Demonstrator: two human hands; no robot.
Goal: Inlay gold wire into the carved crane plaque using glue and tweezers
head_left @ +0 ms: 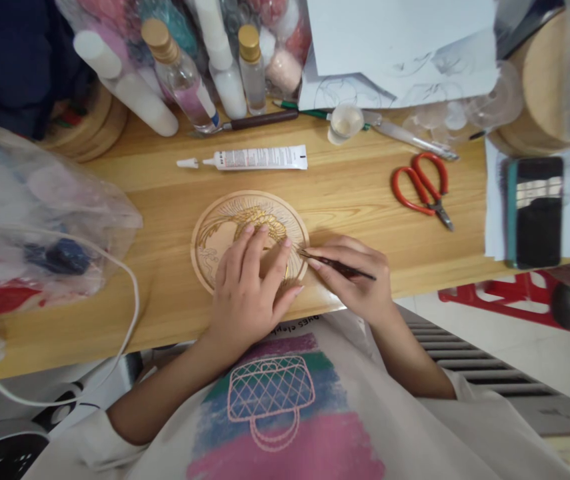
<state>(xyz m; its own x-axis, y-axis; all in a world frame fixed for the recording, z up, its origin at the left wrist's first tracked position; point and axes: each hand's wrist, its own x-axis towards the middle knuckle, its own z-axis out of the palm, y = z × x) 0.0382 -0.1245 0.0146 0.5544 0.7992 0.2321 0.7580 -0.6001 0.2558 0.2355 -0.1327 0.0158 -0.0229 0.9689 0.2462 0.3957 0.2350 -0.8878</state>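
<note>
A round wooden plaque (205, 257) lies on the table in front of me, with a design of gold wire lines and printed outlines. My left hand (249, 287) rests on it, fingers spread and palm down, hiding part of the design. At the plaque's right edge, my right hand (357, 277) pinches slim dark tweezers (342, 267). Their tip touches or nearly touches the plaque's right side, beside my left fingertips; whether anything is between the tips is too small to tell. Just beyond the plaque lies a white glue tube (262, 158), its loose cap (187, 163) in front of the nozzle.
Red-handled pliers (422, 187) and a phone (535, 212) lie to the right. Several bottles (179, 80), a dark-handled tool (265, 120), a small cup (345, 125) and papers (399, 47) line the back. A plastic bag (49, 220) and white cable (132, 280) occupy the left.
</note>
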